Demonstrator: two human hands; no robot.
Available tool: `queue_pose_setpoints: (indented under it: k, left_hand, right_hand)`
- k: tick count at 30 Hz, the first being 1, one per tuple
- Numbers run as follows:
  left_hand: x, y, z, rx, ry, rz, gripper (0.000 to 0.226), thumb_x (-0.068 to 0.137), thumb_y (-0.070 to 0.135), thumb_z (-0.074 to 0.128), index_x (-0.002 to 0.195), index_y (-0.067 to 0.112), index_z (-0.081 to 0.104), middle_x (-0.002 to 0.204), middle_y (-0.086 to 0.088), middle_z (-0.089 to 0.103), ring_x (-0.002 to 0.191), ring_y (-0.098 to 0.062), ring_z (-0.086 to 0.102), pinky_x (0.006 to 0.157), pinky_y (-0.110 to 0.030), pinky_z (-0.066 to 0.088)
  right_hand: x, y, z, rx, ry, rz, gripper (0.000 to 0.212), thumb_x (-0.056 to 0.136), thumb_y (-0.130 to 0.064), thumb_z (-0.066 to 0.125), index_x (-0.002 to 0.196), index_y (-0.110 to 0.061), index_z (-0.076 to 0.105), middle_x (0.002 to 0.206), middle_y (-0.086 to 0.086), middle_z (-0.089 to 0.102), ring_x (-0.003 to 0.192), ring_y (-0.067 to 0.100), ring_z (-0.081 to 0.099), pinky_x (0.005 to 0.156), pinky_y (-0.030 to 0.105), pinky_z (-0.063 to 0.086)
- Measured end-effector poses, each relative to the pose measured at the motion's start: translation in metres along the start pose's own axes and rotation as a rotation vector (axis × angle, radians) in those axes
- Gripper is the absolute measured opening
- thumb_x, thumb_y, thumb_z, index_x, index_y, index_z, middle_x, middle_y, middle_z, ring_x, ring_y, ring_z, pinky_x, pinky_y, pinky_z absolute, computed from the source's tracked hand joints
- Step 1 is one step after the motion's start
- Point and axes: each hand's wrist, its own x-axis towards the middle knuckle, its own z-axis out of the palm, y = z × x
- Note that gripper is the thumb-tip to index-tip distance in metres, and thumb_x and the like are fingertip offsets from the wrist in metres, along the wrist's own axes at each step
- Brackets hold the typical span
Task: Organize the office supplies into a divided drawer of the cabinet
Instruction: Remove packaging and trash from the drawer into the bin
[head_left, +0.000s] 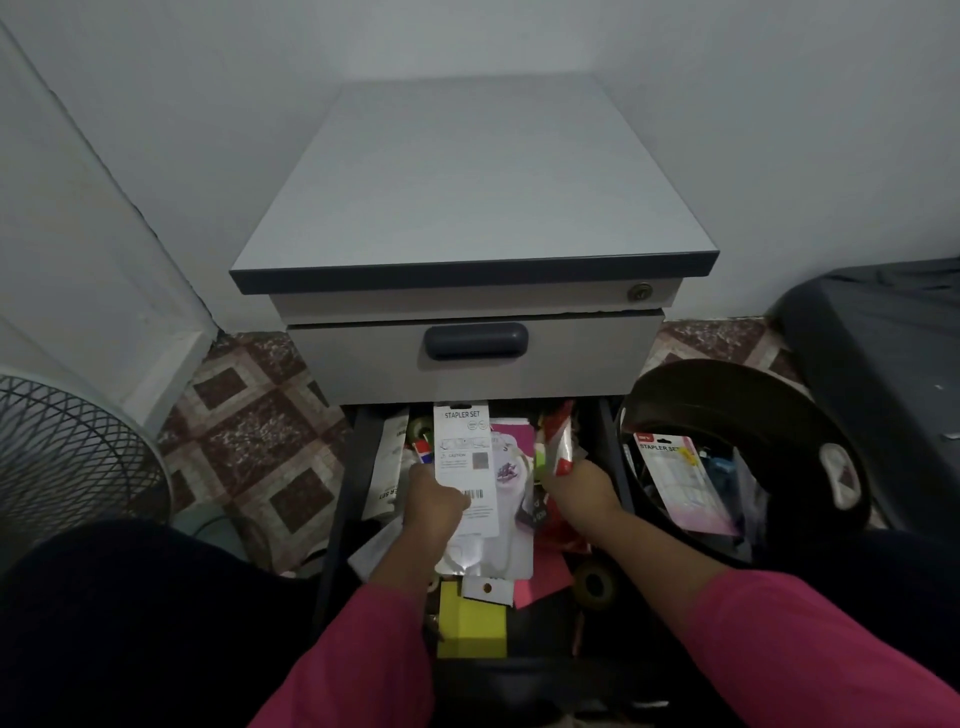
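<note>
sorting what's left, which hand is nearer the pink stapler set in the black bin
Right. The right hand, gripping a red packet in the open drawer, sits just left of the black bin holding the pink stapler set. The left hand is farther left, holding a white stapler set card.

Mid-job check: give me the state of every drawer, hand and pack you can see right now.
Lower drawer: pulled open, cluttered.
Upper drawer: closed.
Left hand: grip on white stapler set pack, held upright over the drawer.
Right hand: grip on red packet.
Black basket: holds a pink stapler set pack.
</note>
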Motion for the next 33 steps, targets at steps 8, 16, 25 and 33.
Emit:
queue_pose_setpoints:
  k: [8, 16, 25, 33]
  left_hand:
    - [-0.01, 0.007, -0.007, -0.108, 0.045, 0.007, 0.03, 0.078, -0.016, 0.061, 0.09, 0.009, 0.052, 0.088, -0.002, 0.06, 0.076, -0.017, 0.058, 0.056, -0.023, 0.045]
    - [-0.013, 0.015, -0.019, -0.22, 0.04, -0.031, 0.038, 0.077, -0.015, 0.057, 0.112, 0.001, 0.058, 0.104, -0.014, 0.068, 0.085, -0.028, 0.066, 0.055, -0.026, 0.05]
    - [-0.038, 0.034, -0.024, -0.392, -0.107, -0.045, 0.032, 0.079, -0.019, 0.047, 0.101, -0.004, 0.063, 0.097, -0.02, 0.067, 0.079, -0.033, 0.064, 0.066, -0.034, 0.053]
    - [-0.055, 0.045, -0.018, -0.405, -0.195, -0.026, 0.034, 0.078, -0.016, 0.048, 0.098, 0.005, 0.067, 0.098, -0.016, 0.071, 0.085, -0.034, 0.068, 0.072, -0.042, 0.056]
  right_hand:
    - [-0.007, -0.005, -0.008, 0.151, -0.118, 0.093, 0.021, 0.076, 0.002, 0.07, 0.097, 0.0, 0.066, 0.101, 0.019, 0.068, 0.084, 0.027, 0.062, 0.065, 0.028, 0.05]
    - [-0.001, -0.018, -0.031, -0.002, 0.012, 0.034, 0.028, 0.087, -0.015, 0.063, 0.107, 0.005, 0.062, 0.102, 0.018, 0.067, 0.091, 0.031, 0.065, 0.082, 0.04, 0.055]
    - [-0.015, -0.036, -0.085, -0.121, 0.023, 0.035, 0.04, 0.083, -0.015, 0.07, 0.114, 0.006, 0.056, 0.099, 0.018, 0.062, 0.089, 0.031, 0.063, 0.077, 0.038, 0.054]
    - [-0.033, -0.041, -0.124, -0.238, -0.024, -0.021, 0.043, 0.084, -0.008, 0.067, 0.124, 0.001, 0.055, 0.116, 0.017, 0.062, 0.089, 0.025, 0.058, 0.071, 0.031, 0.046]
